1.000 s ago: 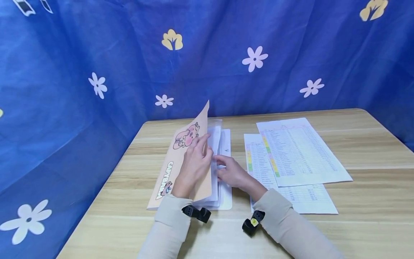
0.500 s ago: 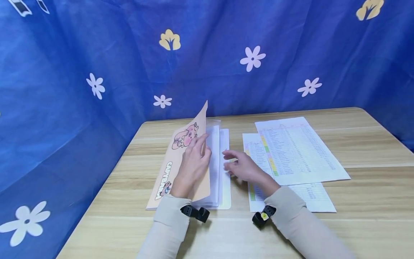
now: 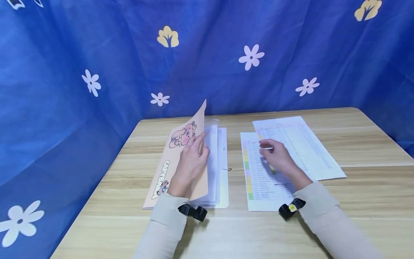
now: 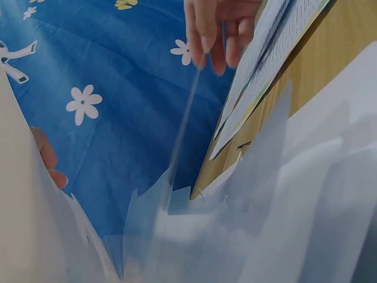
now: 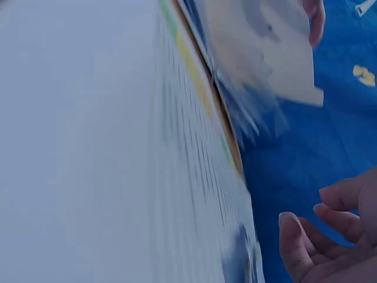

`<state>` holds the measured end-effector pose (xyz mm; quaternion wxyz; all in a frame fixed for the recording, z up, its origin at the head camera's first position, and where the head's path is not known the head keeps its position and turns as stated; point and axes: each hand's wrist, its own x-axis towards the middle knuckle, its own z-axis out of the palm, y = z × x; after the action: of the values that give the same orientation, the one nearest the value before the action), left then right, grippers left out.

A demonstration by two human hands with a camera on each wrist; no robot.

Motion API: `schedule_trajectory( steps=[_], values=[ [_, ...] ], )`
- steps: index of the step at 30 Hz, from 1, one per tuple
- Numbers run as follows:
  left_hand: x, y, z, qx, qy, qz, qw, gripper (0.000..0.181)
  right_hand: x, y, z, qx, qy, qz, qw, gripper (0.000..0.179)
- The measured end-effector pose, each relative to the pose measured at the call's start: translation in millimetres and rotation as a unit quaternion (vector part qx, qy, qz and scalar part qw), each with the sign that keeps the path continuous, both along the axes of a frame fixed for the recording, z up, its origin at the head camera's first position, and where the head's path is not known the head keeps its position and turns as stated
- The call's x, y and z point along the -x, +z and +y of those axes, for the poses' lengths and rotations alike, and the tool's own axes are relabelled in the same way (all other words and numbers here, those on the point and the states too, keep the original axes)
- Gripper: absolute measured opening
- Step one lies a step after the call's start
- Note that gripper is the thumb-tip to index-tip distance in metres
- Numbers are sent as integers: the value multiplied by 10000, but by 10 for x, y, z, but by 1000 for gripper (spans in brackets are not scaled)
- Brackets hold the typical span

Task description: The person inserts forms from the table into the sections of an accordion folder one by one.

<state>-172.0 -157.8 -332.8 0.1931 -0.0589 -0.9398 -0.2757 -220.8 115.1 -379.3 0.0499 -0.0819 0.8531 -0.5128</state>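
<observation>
A peach folder (image 3: 172, 154) with CAPYBARA lettering and cartoon animals lies on the left of the table, its front cover lifted. My left hand (image 3: 189, 163) holds that cover, the fingertips (image 4: 44, 150) wrapping past its edge in the left wrist view. Clear plastic sleeves (image 3: 211, 158) with white sheets show beneath the cover. My right hand (image 3: 278, 156) hovers over two printed sheets, fingers loosely bent and nothing between them. The upper sheet (image 3: 310, 151) overlaps the lower sheet (image 3: 265, 183); both carry tables with coloured side strips.
A wooden table (image 3: 239, 233) bears everything. Behind and left of it hangs a blue flowered cloth (image 3: 200, 72). A small dark wire-like piece (image 3: 229, 169) sticks out at the folder's right edge.
My right hand has left the folder's sleeves and moved right, over the printed sheets. The left hand keeps its hold on the lifted cover.
</observation>
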Motion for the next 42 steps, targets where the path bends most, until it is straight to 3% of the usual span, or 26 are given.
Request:
schedule_trajectory(
  steps=[8, 23, 33, 42],
  values=[
    [-16, -13, -7, 16, 31, -146, 9999, 48, 55, -5, 433, -741, -218, 9, 9970, 43],
    [-5, -2, -7, 84, -47, -120, 9999, 46, 175, -92, 1065, -1406, -785, -234, 9867, 51],
    [-8, -2, -4, 62, -72, -134, 9999, 46, 240, -128, 1320, -1511, -1598, -495, 9743, 57],
    [-10, -3, -4, 29, -58, -103, 9999, 46, 275, -140, 1400, -1817, -1644, -472, 9684, 59]
  ],
)
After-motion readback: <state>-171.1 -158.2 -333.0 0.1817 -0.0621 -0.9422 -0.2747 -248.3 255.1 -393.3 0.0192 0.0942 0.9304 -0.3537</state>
